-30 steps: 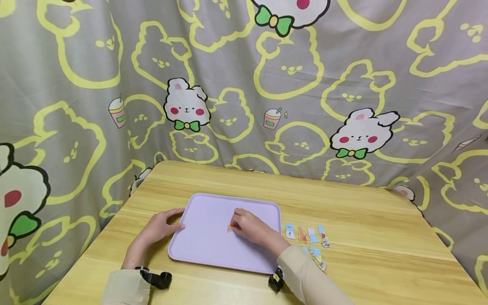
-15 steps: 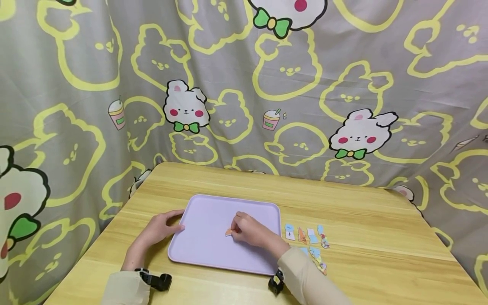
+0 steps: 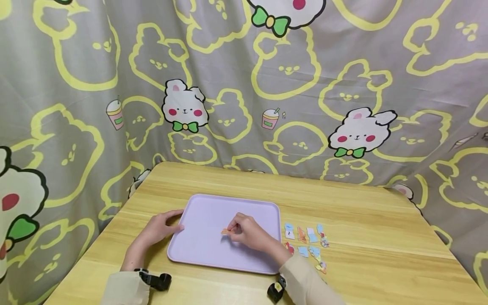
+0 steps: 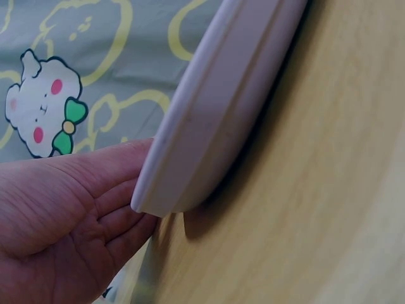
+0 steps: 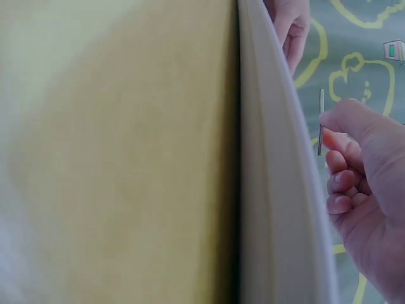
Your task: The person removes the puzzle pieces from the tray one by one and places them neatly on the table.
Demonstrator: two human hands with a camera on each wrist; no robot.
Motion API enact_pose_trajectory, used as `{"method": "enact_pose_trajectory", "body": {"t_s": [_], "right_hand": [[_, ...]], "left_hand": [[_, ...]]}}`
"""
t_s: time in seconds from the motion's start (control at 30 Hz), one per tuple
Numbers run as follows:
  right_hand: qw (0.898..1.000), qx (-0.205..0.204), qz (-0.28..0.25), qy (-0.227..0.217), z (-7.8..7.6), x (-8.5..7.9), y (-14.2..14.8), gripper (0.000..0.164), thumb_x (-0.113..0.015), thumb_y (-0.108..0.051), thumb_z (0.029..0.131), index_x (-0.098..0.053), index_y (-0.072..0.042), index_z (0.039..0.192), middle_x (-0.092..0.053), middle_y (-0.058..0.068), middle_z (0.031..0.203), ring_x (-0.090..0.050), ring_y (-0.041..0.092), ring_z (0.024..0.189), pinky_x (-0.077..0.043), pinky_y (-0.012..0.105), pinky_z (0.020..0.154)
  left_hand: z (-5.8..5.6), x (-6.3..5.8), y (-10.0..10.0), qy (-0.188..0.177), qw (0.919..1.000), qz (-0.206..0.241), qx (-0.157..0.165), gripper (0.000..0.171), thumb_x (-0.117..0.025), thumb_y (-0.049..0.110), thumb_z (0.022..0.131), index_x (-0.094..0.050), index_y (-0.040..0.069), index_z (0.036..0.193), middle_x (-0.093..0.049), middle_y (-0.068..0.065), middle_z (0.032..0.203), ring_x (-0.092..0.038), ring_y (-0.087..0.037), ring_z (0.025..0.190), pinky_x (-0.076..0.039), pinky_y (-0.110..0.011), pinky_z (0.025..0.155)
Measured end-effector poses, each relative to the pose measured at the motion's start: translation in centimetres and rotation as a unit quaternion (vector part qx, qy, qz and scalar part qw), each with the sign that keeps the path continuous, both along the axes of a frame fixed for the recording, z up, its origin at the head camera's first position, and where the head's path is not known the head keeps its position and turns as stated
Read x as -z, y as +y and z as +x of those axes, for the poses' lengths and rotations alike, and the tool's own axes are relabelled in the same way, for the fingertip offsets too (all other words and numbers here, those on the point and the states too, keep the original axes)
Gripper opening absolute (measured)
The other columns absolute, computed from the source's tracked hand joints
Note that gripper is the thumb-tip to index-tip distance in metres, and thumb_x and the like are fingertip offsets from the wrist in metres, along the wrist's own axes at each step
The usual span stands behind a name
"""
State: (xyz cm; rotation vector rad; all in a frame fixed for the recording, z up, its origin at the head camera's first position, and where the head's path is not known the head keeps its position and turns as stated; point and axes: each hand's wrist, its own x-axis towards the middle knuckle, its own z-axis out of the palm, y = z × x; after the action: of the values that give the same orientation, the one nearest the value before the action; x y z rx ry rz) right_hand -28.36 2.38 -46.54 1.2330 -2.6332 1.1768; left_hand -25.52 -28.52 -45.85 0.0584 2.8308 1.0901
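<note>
Between thumb and fingertips, my right hand pinches a small orange puzzle piece over the middle of the lilac tray. In the right wrist view the piece appears edge-on as a thin sliver, raised above the tray's rim; its printed face is hidden. My left hand rests against the tray's left edge, thumb at the rim and fingers extended. The left wrist view shows the hand touching the tray's side, with the fingertips partly hidden behind it.
Right of the tray, several printed puzzle pieces lie on the wooden table, among them a blue-and-white one, an orange one and a red one. A patterned curtain hangs behind the table.
My right hand has shifted slightly, and the orange piece has moved a little left, with more of it showing. The left hand stays at the tray's edge.
</note>
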Motion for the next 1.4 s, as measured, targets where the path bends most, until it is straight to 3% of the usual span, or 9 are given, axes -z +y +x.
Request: {"method": "enact_pose_trajectory", "body": {"t_s": [0.37,0.97,1.4], "right_hand": [[0.999,0.005,-0.031,-0.015,0.5,-0.1,0.5,0.005,-0.071,-0.006,0.085,-0.067,-0.006,0.087,-0.06,0.004,0.082,-0.051,0.007,0.072,-0.045,0.013,0.062],[0.997,0.022,-0.065,0.03,1.6,0.3,3.1,0.005,-0.073,-0.008,0.085,-0.068,-0.009,0.088,-0.057,0.004,0.075,-0.044,0.004,0.065,-0.039,0.011,0.055],[0.997,0.021,-0.062,0.048,3.3,0.1,5.4,0.005,-0.072,-0.007,0.086,-0.067,-0.007,0.088,-0.058,0.003,0.078,-0.047,0.005,0.068,-0.042,0.011,0.056]], "left_hand": [[0.1,-0.1,0.1,0.006,1.0,0.0,0.003,0.055,-0.07,0.026,0.09,-0.054,0.005,0.139,-0.05,-0.028,0.143,-0.04,-0.05,0.136,-0.036,-0.063,0.11],[-0.1,0.1,-0.1,0.005,0.9999,-0.003,0.009,0.056,-0.069,0.026,0.091,-0.053,0.005,0.14,-0.048,-0.029,0.144,-0.039,-0.051,0.137,-0.035,-0.064,0.111],[-0.1,0.0,0.1,0.009,0.9999,-0.006,0.012,0.056,-0.069,0.026,0.091,-0.053,0.004,0.14,-0.048,-0.029,0.144,-0.039,-0.051,0.136,-0.035,-0.064,0.111]]}}
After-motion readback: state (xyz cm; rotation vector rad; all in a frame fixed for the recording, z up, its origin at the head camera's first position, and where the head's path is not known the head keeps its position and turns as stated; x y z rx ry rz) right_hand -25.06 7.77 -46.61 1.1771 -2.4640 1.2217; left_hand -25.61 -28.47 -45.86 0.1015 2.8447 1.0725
